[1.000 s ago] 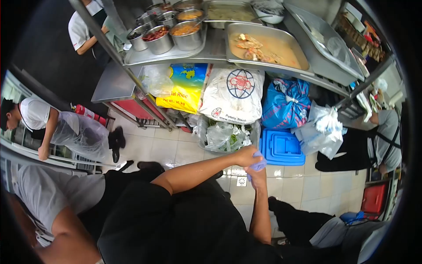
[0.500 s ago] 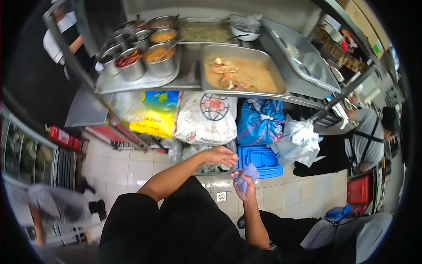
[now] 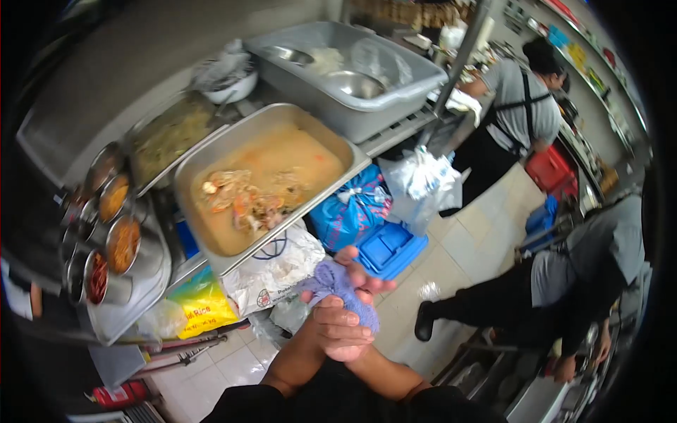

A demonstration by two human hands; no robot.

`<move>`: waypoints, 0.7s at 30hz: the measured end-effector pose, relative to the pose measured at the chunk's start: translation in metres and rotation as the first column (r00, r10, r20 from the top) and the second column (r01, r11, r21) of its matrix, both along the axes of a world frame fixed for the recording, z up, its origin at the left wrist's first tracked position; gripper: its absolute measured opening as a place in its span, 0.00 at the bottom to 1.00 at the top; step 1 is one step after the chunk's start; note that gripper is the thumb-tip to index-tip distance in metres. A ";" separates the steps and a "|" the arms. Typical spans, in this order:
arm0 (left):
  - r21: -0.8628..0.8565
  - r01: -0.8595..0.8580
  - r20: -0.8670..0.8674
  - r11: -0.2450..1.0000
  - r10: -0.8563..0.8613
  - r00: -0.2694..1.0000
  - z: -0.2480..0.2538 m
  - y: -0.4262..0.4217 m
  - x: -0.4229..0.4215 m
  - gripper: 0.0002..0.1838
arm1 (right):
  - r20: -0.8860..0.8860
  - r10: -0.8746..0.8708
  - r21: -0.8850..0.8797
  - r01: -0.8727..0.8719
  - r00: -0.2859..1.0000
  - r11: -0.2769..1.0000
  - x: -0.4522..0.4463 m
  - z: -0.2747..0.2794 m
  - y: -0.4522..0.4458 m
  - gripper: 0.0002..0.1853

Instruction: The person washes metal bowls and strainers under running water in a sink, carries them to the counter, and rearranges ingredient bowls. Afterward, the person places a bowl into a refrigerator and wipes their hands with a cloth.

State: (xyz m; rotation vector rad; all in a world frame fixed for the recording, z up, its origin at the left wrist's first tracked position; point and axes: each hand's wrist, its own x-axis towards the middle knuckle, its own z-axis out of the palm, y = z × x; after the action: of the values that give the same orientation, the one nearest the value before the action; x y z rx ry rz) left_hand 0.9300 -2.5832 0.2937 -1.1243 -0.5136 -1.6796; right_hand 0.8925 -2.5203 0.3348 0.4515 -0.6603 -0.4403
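Both of my hands meet low in the middle of the head view, around a purple cloth (image 3: 340, 280). My right hand (image 3: 342, 331) is curled closed on the cloth, knuckles and fingers showing. Just beyond, my left hand (image 3: 361, 273) has its fingers spread, with the cloth pressed against it and hiding much of its palm. The hands overlap at the wrists. Behind them lie a white sack (image 3: 271, 271) and a blue lid (image 3: 391, 250). A deep metal tray (image 3: 345, 151) of orange-brown liquid with shell-like pieces stands on the shelf above.
A grey tub (image 3: 395, 99) holds metal bowls. Metal pots (image 3: 134, 247) of ingredients stand at left. A yellow rice bag (image 3: 204, 303), blue bag (image 3: 349, 211) and clear plastic bag (image 3: 419, 180) sit below. Two people (image 3: 525, 99) (image 3: 599, 247) are at right; a fire extinguisher (image 3: 121, 395) is lower left.
My hands have come together around the cloth, which my right hand held apart from the left before. The view has turned right and tilted, bringing the tray and tub closer.
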 end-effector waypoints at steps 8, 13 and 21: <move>0.646 -0.273 0.656 0.713 -0.336 0.676 -0.097 -0.004 0.079 0.14 | -0.205 0.131 0.267 -0.073 0.970 0.961 0.003 -0.118 -0.011 0.17; 0.600 -0.469 0.798 0.648 -0.523 0.298 -0.176 -0.019 0.100 0.09 | -0.581 0.181 0.195 -0.081 0.794 0.978 0.021 -0.217 -0.024 0.16; 0.184 -0.574 0.854 0.798 -0.419 -0.309 -0.245 -0.031 0.097 0.06 | -0.938 0.106 0.093 -0.053 0.330 0.994 0.034 -0.295 -0.025 0.14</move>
State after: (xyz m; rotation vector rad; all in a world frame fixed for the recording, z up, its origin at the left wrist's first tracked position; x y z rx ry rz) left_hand 1.0270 -2.6141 0.0490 1.3392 -0.8964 -2.0119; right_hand 0.9264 -2.5456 0.0397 0.1869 0.5617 -0.5392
